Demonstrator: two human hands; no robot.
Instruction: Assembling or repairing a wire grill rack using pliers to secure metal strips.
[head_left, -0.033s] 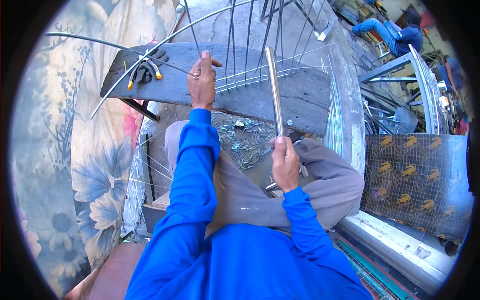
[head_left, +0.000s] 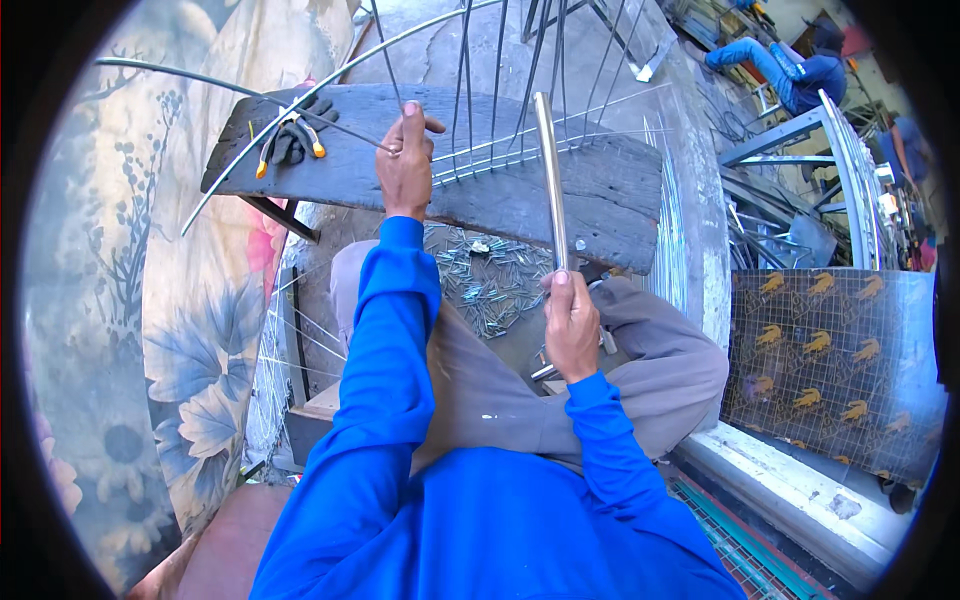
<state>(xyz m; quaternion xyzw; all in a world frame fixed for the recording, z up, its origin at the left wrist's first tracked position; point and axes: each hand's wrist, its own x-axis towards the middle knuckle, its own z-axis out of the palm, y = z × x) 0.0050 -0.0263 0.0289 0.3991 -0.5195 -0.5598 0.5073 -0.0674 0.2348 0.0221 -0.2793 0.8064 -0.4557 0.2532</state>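
My left hand (head_left: 404, 165) is closed over the dark wooden board, gripping a thin metal rod (head_left: 345, 130) that runs out to the upper left. Its thumb points up, and its palm side is hidden. Beside it, several upright metal rods (head_left: 497, 85) meet thin wires (head_left: 505, 163) lying across the board (head_left: 580, 205). In my right hand (head_left: 571, 325), a shiny metal tube (head_left: 552, 180) is held by its lower part, tilted slightly left at the top. The tube's upper end rises above the board.
Pliers with orange-tipped handles (head_left: 318, 150) and a dark glove (head_left: 290, 143) lie at the board's left end. Short cut metal pieces (head_left: 490, 285) litter the floor below. A floral cloth (head_left: 205, 370) hangs left. At far right are metal frames (head_left: 830, 140) and a seated person (head_left: 790, 75).
The left end of the thin rod sits very slightly higher, and the tube has shifted up by a tiny amount. Both hands keep their grip.
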